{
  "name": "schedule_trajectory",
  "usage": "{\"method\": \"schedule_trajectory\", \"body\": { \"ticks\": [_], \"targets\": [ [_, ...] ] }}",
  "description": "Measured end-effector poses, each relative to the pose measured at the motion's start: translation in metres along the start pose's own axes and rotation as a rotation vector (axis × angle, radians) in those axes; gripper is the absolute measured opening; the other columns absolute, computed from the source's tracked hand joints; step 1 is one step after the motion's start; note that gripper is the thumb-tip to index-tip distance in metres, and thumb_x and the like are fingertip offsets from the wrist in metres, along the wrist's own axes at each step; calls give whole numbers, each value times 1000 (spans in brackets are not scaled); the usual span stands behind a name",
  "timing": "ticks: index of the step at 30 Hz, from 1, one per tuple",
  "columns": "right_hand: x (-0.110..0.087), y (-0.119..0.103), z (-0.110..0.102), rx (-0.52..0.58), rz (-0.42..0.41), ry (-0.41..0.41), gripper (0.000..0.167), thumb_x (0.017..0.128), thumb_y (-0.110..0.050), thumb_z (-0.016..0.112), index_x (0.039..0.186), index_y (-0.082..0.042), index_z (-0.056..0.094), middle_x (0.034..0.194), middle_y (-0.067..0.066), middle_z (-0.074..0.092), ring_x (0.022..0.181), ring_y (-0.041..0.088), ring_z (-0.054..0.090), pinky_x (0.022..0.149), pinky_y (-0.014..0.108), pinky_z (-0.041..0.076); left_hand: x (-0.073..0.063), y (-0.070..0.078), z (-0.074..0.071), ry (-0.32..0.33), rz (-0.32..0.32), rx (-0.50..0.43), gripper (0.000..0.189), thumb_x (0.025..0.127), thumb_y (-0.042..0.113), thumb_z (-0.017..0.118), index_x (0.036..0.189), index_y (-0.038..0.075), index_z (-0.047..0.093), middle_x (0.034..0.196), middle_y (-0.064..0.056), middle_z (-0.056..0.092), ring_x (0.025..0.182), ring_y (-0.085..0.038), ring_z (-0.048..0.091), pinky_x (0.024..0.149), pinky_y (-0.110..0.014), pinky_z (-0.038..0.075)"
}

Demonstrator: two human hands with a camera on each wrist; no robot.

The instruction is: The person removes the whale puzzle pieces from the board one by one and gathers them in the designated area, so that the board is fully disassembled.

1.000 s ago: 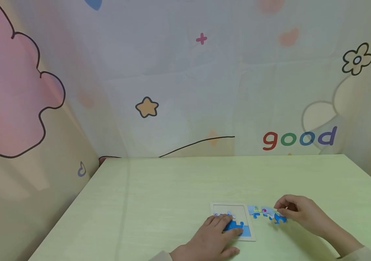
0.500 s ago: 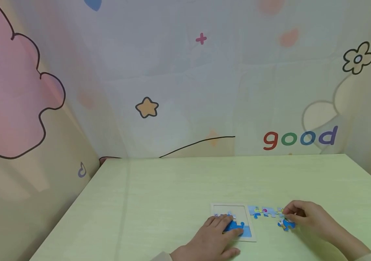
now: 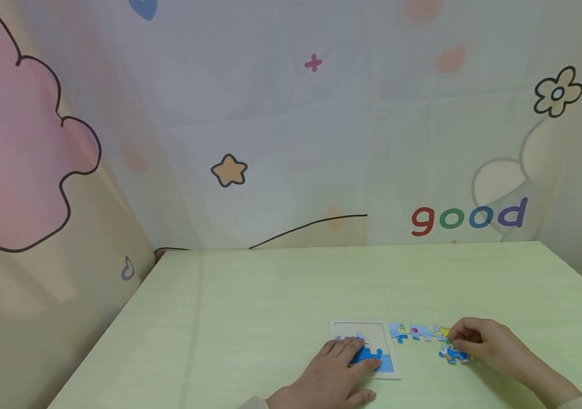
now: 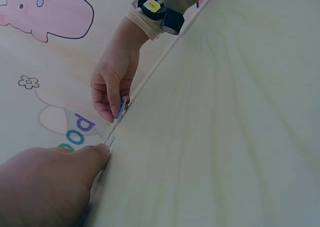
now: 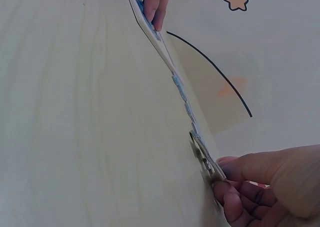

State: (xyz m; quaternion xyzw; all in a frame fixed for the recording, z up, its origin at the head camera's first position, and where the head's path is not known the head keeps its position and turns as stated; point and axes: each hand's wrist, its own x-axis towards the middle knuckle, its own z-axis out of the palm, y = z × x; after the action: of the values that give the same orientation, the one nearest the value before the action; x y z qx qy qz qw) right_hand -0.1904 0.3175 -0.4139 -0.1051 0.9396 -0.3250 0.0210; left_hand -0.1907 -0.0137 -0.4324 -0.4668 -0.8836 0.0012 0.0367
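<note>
On the near part of the tabletop (image 3: 250, 312) lies a jigsaw frame (image 3: 392, 351), loose puzzle pieces (image 3: 420, 332) just right of it; a backdrop (image 3: 291, 130) stands behind.

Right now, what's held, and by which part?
The right hand pinches a blue puzzle piece by its right edge; the left hand only rests on the puzzle board.

A pale green table (image 3: 250, 307) with faint wood grain bears a white-rimmed puzzle tray (image 3: 393, 351) under the left fingers (image 3: 344, 346) and a row of loose puzzle pieces (image 3: 422, 332) between it and the right fingers (image 3: 467, 326).
</note>
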Motion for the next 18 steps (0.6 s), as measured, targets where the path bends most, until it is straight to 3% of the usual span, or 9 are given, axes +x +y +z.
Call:
{"method": "schedule_trajectory", "body": {
  "ticks": [18],
  "targets": [
    [5,-11,4,-104,59,95,4,89,-15,66,91,-12,67,82,-3,62,65,0,44,59,20,39,-1,0,-3,-20,-5,3,51,101,55,27,147,35,37,155,-2,34,144,-18,32,112,-38,33]
  ]
}}
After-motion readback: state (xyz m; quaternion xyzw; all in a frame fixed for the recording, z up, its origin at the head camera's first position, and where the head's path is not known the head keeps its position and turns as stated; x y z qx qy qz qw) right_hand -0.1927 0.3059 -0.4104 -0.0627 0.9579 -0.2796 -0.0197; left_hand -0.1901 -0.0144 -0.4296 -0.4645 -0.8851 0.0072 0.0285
